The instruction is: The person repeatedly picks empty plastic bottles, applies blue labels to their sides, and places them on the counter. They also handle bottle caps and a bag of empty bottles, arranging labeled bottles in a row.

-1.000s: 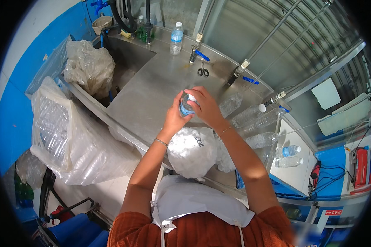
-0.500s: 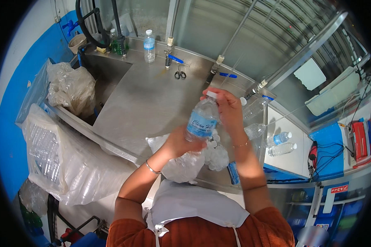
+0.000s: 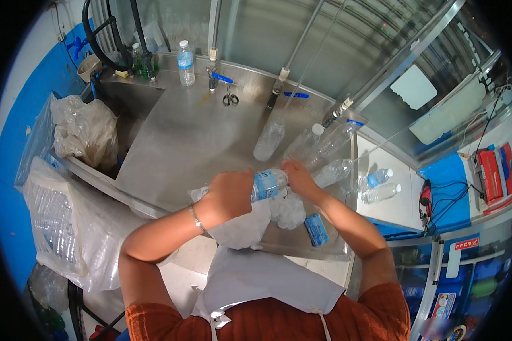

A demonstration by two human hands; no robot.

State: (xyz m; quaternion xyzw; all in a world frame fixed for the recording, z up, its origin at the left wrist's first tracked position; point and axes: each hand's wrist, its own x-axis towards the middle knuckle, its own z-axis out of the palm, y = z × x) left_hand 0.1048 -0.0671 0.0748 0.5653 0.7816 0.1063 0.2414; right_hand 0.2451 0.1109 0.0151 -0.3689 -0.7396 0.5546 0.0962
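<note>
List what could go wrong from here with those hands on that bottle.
1. The clear plastic bottle with a blue label is tipped sideways between the left hand and right hand; any contents might spill if it is unsealed, which I cannot see.
2. The right hand is close to a clear, white-capped plastic bottle and might bump it.
3. The white plastic bag below the left hand could get snagged.

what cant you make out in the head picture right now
All in the head view:
Held bottle: base hidden by left hand.
Its cap end: covered by right hand.
Sink: floor partly hidden by crumpled bag.
Bottles in big sack: too blurred through plastic to count.
</note>
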